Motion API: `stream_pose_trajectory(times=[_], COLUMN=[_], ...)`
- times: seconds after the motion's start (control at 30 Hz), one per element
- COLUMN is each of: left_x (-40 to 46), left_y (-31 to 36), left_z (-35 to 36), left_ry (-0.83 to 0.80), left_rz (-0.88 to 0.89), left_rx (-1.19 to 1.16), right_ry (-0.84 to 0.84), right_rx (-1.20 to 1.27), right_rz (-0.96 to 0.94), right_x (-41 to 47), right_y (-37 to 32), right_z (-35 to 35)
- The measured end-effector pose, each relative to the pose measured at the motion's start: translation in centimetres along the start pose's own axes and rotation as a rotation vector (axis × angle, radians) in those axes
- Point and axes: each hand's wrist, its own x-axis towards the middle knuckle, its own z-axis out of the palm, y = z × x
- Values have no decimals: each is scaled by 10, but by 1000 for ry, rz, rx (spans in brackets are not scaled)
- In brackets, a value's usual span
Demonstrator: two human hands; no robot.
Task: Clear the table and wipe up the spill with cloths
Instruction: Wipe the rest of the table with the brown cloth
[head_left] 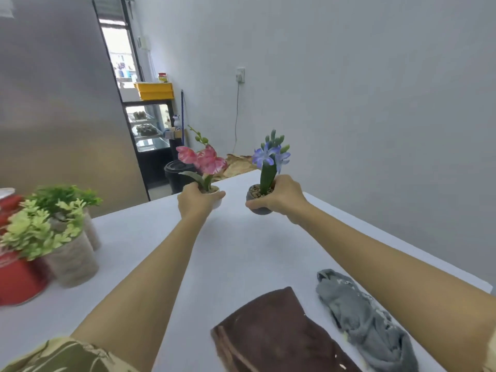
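My left hand [197, 201] grips a small white pot with a pink orchid [205, 160] near the far end of the white table [166, 237]. My right hand [279, 198] grips a small grey pot [259, 209] holding a purple-blue flower [269, 155], beside the other pot and slightly to its right. Whether the pots touch the table or hang just above it I cannot tell. A folded brown cloth [279, 331] lies at the near edge between my arms. A crumpled grey cloth [365, 320] with pale stains lies just right of it, under my right forearm.
At the table's left stand two green plants in grey woven pots [72, 259] and a red tin [16, 280]. Beyond the far end are a black bin [177, 178], a glass display cabinet [150, 135] with yellow trays [155, 91] on top, and a white wall.
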Motion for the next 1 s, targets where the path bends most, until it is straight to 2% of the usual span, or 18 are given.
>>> stream_pose_trajectory(times=[0.17,0.33,0.47,0.57,0.8,0.93,1.0], left_x=[-1,3,1,-19,-64,-64,-66], left_y=[-49,-77,-73,-70,-72,-79,-80], left_z=[-66,-96,-101,-104,-129,-141,-144], left_ry=[157,206,115,110,-38,-185,-232], left_rz=[-134,-154,-211,-261,-207,-179,-162], left_rx=[48,58,47,30,167,146,113], right_ry=[-158,-287,-320,-343,-558,-392,-394], right_rx=[15,-9,34,82,341,483,568], right_rz=[-47,-61,-61,-33,45,108,166], right_x=[-15,-23,-31,-31,-19,1,0], right_y=[-34,-40,-37,-43,-59,-57,-60], right_z=[53,101,127,142,180,179,183])
